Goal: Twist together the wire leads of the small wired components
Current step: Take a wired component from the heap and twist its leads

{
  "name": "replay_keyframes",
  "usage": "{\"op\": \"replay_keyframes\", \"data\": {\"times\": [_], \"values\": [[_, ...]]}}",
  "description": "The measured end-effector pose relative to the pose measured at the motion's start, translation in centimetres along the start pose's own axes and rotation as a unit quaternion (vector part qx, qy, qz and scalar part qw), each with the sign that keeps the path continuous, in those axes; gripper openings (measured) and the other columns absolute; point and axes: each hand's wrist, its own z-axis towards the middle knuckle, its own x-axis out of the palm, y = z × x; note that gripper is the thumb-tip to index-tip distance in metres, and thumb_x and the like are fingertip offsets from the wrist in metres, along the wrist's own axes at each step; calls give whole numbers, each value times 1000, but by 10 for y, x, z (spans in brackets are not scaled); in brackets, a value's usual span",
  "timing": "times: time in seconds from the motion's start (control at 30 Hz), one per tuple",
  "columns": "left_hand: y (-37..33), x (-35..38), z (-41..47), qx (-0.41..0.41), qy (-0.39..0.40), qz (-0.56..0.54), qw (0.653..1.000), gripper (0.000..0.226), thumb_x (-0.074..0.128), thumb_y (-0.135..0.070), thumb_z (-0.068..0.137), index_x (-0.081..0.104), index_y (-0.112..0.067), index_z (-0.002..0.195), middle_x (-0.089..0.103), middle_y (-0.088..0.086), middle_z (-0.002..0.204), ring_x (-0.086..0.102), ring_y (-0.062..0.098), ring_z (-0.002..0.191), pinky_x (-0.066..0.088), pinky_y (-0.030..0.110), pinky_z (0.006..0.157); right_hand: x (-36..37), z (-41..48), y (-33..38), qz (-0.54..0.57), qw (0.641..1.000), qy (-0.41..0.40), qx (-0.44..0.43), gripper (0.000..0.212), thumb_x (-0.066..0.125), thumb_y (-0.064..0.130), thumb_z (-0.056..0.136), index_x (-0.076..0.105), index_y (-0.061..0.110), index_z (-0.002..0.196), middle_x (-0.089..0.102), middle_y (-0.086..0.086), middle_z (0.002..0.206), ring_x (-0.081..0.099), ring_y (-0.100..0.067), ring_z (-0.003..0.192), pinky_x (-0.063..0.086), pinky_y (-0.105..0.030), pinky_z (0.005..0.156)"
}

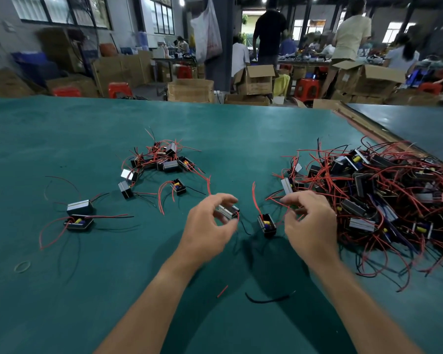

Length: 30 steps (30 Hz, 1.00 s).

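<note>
Green table (pixel 87 136) | left grip (pixel 207 226) curled round small component (pixel 227 211) | right grip (pixel 310 226) pinches red leads (pixel 276 201)

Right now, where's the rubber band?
Head view, low left: the rubber band lies on the green table, below the two leftmost components, well left of the left hand.

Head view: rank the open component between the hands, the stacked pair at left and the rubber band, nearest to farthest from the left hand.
From the left hand:
1. Open component, just to its right.
2. Stacked pair, well off to the left.
3. Rubber band, farthest left.
</note>
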Motion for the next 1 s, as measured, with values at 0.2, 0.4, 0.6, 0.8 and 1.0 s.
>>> {"op": "replay_keyframes", "data": {"times": [0.2,0.4,0.6,0.8,1.0], "values": [[4,11,-6,90,125,186,971,28,69,-13,75,72,-24,100,71,-11,94,59,16,87,48,31,82,7,-8,5,-60,968,214,-113,33,60,-2,68,75,20,87,69,10,82,54,-16,88,40,-22,85],[8,6,-1,6,36,124,992,9,68,-20,86,75,-22,82,68,-10,63,55,-1,56,48,21,63,10,-8,2,-81,965,239,-74,18,70,34,87,75,21,76,67,1,68,55,-20,78,42,-34,74],[3,1,4,-126,24,-132,983,12,77,0,77,75,-9,84,73,1,74,63,4,63,51,19,64,3,-8,5,-10,976,217,-21,11,78,25,75,76,27,85,68,22,80,56,1,87,39,-9,76],[1,2,5,-116,5,-143,983,12,71,-3,85,75,-11,77,74,7,72,62,10,58,53,21,60,-7,1,4,34,974,224,-20,24,81,16,70,74,29,88,67,12,95,60,-12,98,47,-28,86],[5,3,1,-56,-4,-30,998,15,65,-21,93,77,-21,85,74,-12,73,61,8,53,50,20,53,-12,2,-1,-7,986,167,-12,22,82,16,71,68,32,66,54,10,60,50,-8,59,42,-26,60]]}}
